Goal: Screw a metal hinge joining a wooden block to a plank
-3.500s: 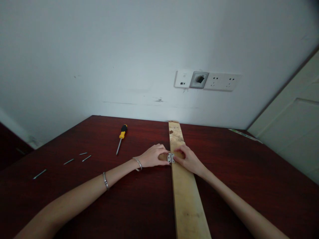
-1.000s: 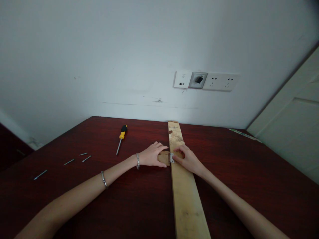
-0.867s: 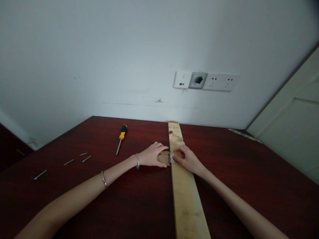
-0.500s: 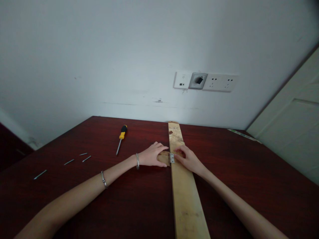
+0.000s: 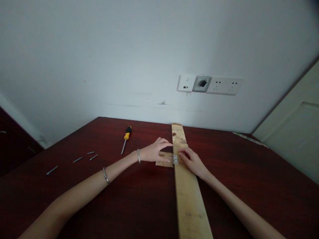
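A long pale wooden board (image 5: 190, 199) lies lengthwise on the dark red table. Against its left edge sits a short wooden piece (image 5: 164, 164), and a small silver hinge (image 5: 175, 159) lies where the two meet. My left hand (image 5: 154, 152) is open over the short piece; its thumb rests on or just above that wood, and its fingers reach toward the board's edge. At the hinge's right side, my right hand (image 5: 193, 161) has thumb and forefinger brought together over the board. Whatever may be between these fingertips is too small to make out.
A yellow and black screwdriver (image 5: 126, 136) lies to the left. Farther left are several loose metal bits (image 5: 77, 159). The white wall, with its row of sockets (image 5: 223, 85), rises behind the table (image 5: 124, 205). A thin strip (image 5: 249, 139) lies at the back right.
My left hand has shifted back a little, uncovering more of the short wooden piece. My right thumb and forefinger have drawn closer together beside the hinge. The whole view has shifted slightly.
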Action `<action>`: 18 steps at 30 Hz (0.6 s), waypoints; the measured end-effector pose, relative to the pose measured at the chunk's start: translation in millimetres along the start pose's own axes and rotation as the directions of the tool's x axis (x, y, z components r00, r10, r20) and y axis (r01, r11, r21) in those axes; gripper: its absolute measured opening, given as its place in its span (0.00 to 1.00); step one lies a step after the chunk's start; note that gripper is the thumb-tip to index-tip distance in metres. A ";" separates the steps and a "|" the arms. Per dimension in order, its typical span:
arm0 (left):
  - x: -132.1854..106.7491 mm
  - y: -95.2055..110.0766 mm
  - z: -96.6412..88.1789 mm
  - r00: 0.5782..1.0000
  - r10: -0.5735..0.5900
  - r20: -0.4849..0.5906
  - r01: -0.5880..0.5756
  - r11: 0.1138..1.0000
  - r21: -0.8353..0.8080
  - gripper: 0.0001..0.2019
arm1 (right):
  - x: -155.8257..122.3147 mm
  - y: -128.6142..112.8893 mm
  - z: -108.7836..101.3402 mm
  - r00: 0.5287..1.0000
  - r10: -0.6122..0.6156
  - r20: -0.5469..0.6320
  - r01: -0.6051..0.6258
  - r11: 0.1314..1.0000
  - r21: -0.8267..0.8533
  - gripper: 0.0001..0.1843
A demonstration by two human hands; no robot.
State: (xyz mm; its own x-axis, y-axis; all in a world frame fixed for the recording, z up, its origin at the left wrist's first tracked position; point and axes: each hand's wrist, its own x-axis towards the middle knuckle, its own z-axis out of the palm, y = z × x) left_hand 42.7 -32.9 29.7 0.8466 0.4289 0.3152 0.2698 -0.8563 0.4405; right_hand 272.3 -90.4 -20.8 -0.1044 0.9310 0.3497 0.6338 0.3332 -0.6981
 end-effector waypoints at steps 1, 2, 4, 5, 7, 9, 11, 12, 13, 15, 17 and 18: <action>-0.5 1.4 -5.3 1.000 -0.003 -0.031 0.004 1.000 0.007 0.29 | -0.3 0.5 0.2 1.000 0.002 0.000 -0.002 1.000 0.000 0.11; -1.7 1.8 -11.3 0.998 -0.009 -0.063 0.010 1.000 0.017 0.26 | -0.4 1.3 0.6 1.000 0.003 0.000 -0.003 1.000 0.000 0.12; -7.4 -1.0 -25.4 0.994 -0.021 -0.109 0.027 0.998 0.049 0.22 | -0.3 3.5 1.5 1.000 0.009 -0.001 -0.009 1.000 0.003 0.13; -12.1 -4.5 -33.2 0.992 -0.031 -0.123 0.040 0.997 0.069 0.20 | 0.0 4.7 2.0 1.000 0.014 -0.003 -0.014 1.000 0.007 0.13; -26.1 -15.1 -50.2 0.986 -0.075 -0.148 0.091 0.990 0.108 0.15 | 0.7 6.9 2.9 1.000 0.030 0.000 -0.030 0.999 0.015 0.15; -46.1 -28.2 -67.9 0.968 -0.166 -0.188 0.192 0.972 0.132 0.10 | 1.8 7.8 2.4 0.999 0.049 0.011 -0.050 0.999 0.023 0.17; -71.0 -40.3 -85.5 0.936 -0.266 -0.232 0.304 0.942 0.145 0.07 | 3.5 7.1 -0.5 0.996 0.076 0.040 -0.078 0.996 0.043 0.18; -84.7 -45.1 -94.0 0.924 -0.308 -0.227 0.349 0.922 0.167 0.07 | 4.5 6.2 -2.9 0.993 0.094 0.065 -0.098 0.993 0.058 0.19; -98.9 -48.9 -102.2 0.910 -0.352 -0.219 0.394 0.899 0.193 0.07 | 5.6 5.0 -5.7 0.989 0.113 0.090 -0.120 0.990 0.075 0.19; -127.7 -53.5 -117.1 0.873 -0.453 -0.183 0.487 0.833 0.261 0.06 | 7.9 2.6 -12.0 0.980 0.146 0.136 -0.161 0.981 0.107 0.20; -155.6 -55.4 -129.0 0.814 -0.563 -0.142 0.574 0.744 0.343 0.06 | 9.9 1.2 -17.4 0.971 0.171 0.164 -0.195 0.970 0.143 0.21; -168.7 -55.7 -133.3 0.780 -0.614 -0.120 0.608 0.699 0.376 0.06 | 10.6 1.3 -19.3 0.968 0.183 0.171 -0.211 0.964 0.162 0.22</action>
State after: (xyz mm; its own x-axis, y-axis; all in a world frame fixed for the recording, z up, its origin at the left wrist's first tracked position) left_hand -176.3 -19.2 64.0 0.4400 0.8947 0.0761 0.8757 -0.4464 0.1840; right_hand 286.8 -83.0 -6.0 -0.1158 0.9878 0.1041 0.5089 0.1490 -0.8478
